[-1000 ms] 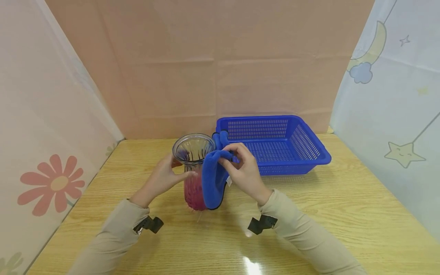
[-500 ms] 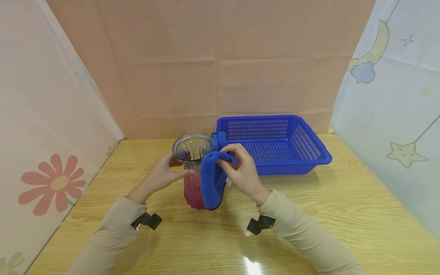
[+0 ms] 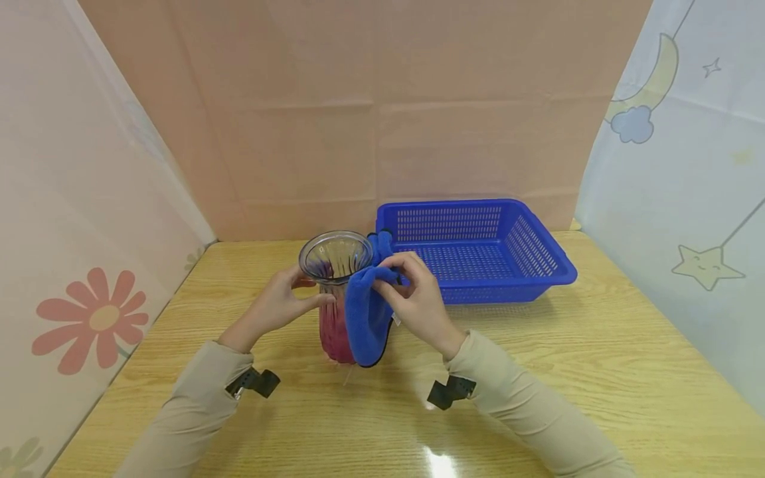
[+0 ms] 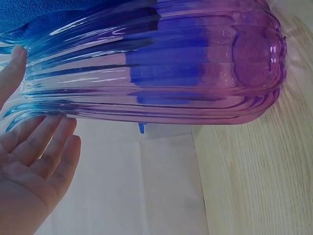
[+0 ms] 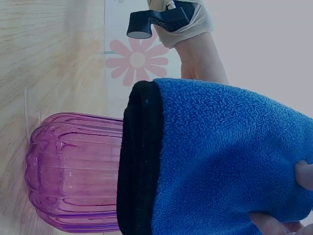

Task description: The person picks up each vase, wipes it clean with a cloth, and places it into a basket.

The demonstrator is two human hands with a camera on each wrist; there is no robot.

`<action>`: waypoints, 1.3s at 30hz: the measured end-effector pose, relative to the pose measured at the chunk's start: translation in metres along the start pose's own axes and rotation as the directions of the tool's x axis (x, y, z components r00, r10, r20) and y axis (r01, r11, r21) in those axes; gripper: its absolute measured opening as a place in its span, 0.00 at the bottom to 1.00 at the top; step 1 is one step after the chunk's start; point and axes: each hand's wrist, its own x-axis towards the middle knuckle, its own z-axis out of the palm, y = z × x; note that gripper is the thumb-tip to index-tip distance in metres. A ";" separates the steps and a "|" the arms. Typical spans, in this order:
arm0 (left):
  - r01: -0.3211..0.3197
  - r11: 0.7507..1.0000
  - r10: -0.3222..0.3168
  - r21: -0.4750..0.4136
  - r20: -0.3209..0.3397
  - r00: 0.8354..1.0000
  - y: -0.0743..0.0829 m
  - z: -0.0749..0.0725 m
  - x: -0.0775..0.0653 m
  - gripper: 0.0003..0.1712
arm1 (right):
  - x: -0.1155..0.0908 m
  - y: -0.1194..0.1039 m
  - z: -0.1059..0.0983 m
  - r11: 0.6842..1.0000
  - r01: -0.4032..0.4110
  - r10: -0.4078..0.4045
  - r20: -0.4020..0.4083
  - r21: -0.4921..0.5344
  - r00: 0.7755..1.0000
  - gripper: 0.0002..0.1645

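Note:
A ribbed glass vase (image 3: 335,335), pink below and bluish at the neck, stands upright on the table. My left hand (image 3: 279,303) holds it at the neck from the left, with the thumb in front. The left wrist view shows the fingers (image 4: 44,139) lying against the vase's neck. On the other side, my right hand (image 3: 420,302) pinches a blue towel (image 3: 366,325) with black edging. That towel hangs folded against the vase's right side and covers part of it. Another part of the towel shows behind the rim. In the right wrist view, the cloth hides the vase's upper half.
A blue plastic basket (image 3: 478,292) with slotted walls stands behind and right of the vase, close to the right hand. A thin clear strip (image 3: 347,377) shows at the vase's foot. Fabric screens (image 3: 287,133) enclose the wooden table (image 3: 538,372) at the back and sides.
My right hand has shifted slightly left and down, and the towel has moved with it along the vase. The left hand has stayed at the neck, and the vase has hardly moved.

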 end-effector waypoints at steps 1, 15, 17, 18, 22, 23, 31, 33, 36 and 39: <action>-0.008 1.000 0.008 -0.002 0.004 1.000 0.000 0.000 0.000 0.28 | 0.000 0.000 0.000 1.000 0.000 0.000 0.001 -0.005 1.000 0.10; -0.039 0.999 0.040 -0.020 0.045 0.998 -0.003 -0.001 0.000 0.26 | -0.002 0.002 0.003 0.997 -0.016 0.017 0.012 -0.074 1.000 0.10; -0.043 0.999 0.044 -0.024 0.048 0.998 -0.003 -0.001 -0.001 0.26 | -0.002 0.001 0.003 0.997 -0.018 0.019 0.011 -0.080 1.000 0.10; -0.046 0.999 0.047 -0.025 0.049 0.998 -0.003 -0.001 -0.001 0.26 | -0.002 0.001 0.003 0.996 -0.019 0.021 0.014 -0.082 1.000 0.10; -0.058 0.998 0.060 -0.034 0.051 0.997 -0.002 -0.002 -0.001 0.27 | -0.003 0.002 0.004 0.996 -0.037 0.039 0.029 -0.085 0.999 0.09; -0.060 0.998 0.062 -0.038 0.051 0.997 -0.002 -0.002 -0.001 0.27 | -0.003 0.002 0.005 0.995 -0.044 0.047 0.035 -0.087 0.998 0.09; -0.045 0.997 0.049 -0.062 0.056 0.997 -0.002 -0.001 -0.002 0.27 | -0.007 0.005 0.008 0.988 -0.059 0.071 0.078 -0.146 0.994 0.10; -0.037 0.997 0.041 -0.064 0.059 0.997 -0.002 -0.001 -0.002 0.28 | -0.007 0.004 0.009 0.982 -0.062 0.078 0.084 -0.179 0.993 0.10; -0.023 0.997 0.028 -0.069 0.063 0.998 -0.002 -0.001 -0.002 0.29 | -0.007 0.006 0.009 0.975 -0.068 0.091 0.096 -0.212 0.991 0.10; -0.011 0.997 0.016 -0.074 0.067 0.998 -0.001 -0.001 -0.003 0.30 | -0.007 0.007 0.010 0.968 -0.074 0.101 0.105 -0.239 0.989 0.09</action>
